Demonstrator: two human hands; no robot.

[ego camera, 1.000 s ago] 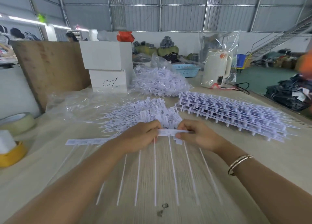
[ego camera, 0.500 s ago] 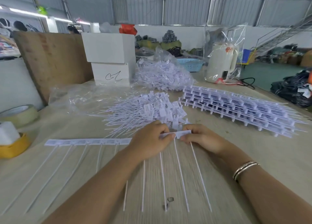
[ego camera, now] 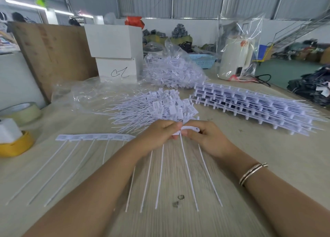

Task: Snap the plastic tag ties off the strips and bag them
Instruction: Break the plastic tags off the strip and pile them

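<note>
- Fingers [ego camera: 175, 128] of your left hand [ego camera: 157, 136] and those of your right hand [ego camera: 207, 138] are curled in a pinch on the header band of one tag-tie strip [ego camera: 94, 137], thumbs nearly meeting at the joint between two heads.
- That strip lies across the near middle of the counter [ego camera: 267, 156], band running toward the left edge, tails fanning toward you.
- Judge it as very light, thin plastic: the band looks stiff enough to snap at its notches, while the tails look whippy and likely to tangle.
- Grip the flat heads close beside the joint, not the tails; a hold far from the joint would probably only bend the band.
- Loose ties [ego camera: 151, 110] sit piled just beyond your hands, uncut strips [ego camera: 250, 108] stacked toward the right edge, and a filled clear bag [ego camera: 171, 70] near the far edge.
</note>
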